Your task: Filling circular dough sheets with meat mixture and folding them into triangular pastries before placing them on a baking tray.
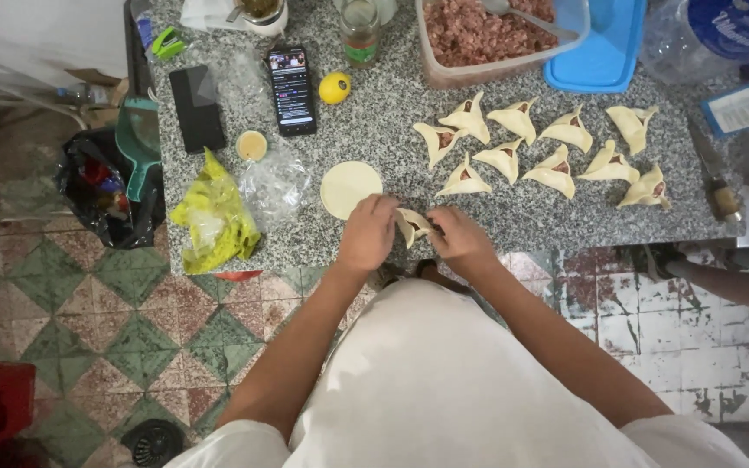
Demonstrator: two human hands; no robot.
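Observation:
Both of my hands pinch one pale dough pastry (413,226) at the near edge of the speckled granite counter (374,130). My left hand (367,232) grips its left side and my right hand (459,239) its right side. A flat round dough disc (350,188) lies just beyond my left hand. Several folded triangular pastries (537,147) with meat showing at their centres lie in rows further right.
A clear tub of minced meat (487,35) with a spoon stands at the back beside a blue lid (602,52). Two phones (291,88), a lemon (335,87), a jar (359,33), plastic bags (215,218) and a knife (711,178) lie around. Tiled floor lies below.

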